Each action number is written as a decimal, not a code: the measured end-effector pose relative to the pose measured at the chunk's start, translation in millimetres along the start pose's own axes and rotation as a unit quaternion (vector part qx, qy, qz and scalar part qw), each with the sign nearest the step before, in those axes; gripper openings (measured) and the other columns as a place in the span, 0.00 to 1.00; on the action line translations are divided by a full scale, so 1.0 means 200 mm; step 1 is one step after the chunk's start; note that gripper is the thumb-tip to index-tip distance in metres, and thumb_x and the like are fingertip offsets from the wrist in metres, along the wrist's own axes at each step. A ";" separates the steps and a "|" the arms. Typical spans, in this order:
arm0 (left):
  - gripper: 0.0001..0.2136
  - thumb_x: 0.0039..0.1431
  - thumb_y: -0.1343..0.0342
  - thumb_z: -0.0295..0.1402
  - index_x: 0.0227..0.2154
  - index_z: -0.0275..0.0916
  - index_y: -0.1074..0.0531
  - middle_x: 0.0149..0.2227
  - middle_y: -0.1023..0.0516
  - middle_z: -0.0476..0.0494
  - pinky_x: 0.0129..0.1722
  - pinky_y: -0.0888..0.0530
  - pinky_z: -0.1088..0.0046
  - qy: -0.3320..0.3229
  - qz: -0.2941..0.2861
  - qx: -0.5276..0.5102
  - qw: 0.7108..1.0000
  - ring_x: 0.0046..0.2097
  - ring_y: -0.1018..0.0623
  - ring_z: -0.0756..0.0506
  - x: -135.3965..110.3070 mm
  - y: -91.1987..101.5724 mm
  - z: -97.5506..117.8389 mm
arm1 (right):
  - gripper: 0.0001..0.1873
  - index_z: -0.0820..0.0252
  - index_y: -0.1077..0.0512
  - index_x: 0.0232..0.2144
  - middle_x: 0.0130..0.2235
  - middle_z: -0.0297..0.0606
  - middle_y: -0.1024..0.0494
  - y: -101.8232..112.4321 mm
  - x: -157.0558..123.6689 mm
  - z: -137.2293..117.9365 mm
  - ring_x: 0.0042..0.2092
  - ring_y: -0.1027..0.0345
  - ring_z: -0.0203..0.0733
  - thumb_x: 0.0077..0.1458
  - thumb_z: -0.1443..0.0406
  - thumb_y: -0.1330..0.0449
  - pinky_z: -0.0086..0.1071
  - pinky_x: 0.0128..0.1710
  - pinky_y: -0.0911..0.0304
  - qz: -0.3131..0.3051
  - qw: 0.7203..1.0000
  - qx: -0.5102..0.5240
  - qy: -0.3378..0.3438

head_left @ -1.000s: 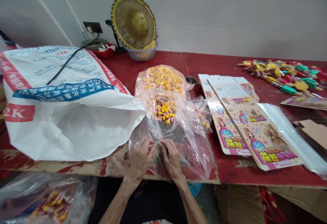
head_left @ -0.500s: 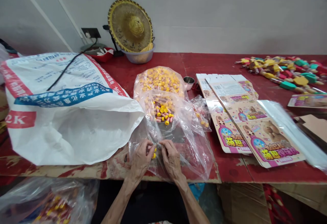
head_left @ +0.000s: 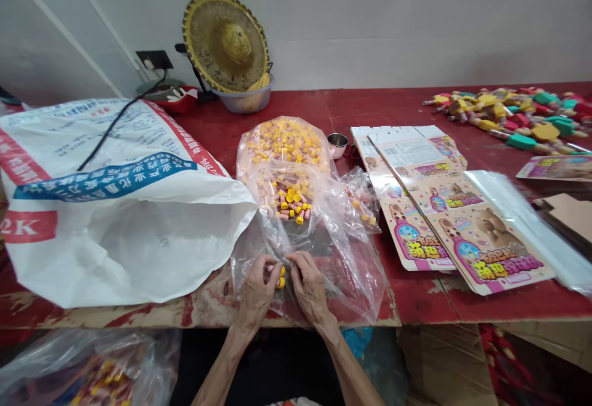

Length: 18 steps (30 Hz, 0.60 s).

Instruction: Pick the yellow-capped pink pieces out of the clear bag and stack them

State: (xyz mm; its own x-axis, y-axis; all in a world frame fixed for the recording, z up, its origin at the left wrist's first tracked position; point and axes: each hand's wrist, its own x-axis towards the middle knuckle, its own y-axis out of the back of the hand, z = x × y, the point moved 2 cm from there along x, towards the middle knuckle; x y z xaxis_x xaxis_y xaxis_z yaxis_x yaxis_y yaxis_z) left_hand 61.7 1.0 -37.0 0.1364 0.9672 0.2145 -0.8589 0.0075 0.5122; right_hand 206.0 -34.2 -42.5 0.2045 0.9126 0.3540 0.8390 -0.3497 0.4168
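Both left hand [head_left: 255, 292] and right hand [head_left: 309, 289] curled in tight, just pinching the clear plastic bag [head_left: 354, 289] right next to a couple yellow-capped pieces [head_left: 280, 276].

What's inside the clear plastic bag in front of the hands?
The clear plastic bag holds small yellow-and-pink wrapped pieces. Anything beneath the left hand and right hand is covered.

Bright, even light; wide-angle edge distortion.
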 end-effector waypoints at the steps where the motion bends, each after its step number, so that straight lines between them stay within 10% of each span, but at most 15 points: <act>1: 0.15 0.68 0.47 0.48 0.33 0.43 0.27 0.31 0.22 0.47 0.32 0.21 0.70 0.000 0.001 0.001 1.000 0.32 0.20 0.46 0.00 0.00 0.00 | 0.14 0.56 0.26 0.45 0.43 0.40 0.21 0.00 0.00 0.00 0.44 0.24 0.42 0.69 0.71 0.50 0.31 0.45 0.29 -0.001 1.000 -0.001 -0.002; 18: 0.18 0.63 0.45 0.54 0.34 0.43 0.27 0.31 0.21 0.47 0.33 0.21 0.68 0.067 0.016 -0.027 0.997 0.32 0.20 0.44 -0.02 0.00 0.00 | 0.14 0.55 0.26 0.46 0.44 0.41 0.21 0.00 0.00 -0.01 0.44 0.23 0.43 0.69 0.71 0.50 0.32 0.44 0.28 -0.002 1.000 -0.002 -0.010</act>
State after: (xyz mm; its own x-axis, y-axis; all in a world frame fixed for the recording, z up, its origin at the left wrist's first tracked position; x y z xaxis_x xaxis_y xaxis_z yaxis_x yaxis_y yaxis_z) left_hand 61.3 -2.0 -38.4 0.0442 0.9923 0.1158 -0.8872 -0.0144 0.4612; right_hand 204.3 -34.8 -41.9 0.2106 0.9181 0.3359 0.8378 -0.3465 0.4218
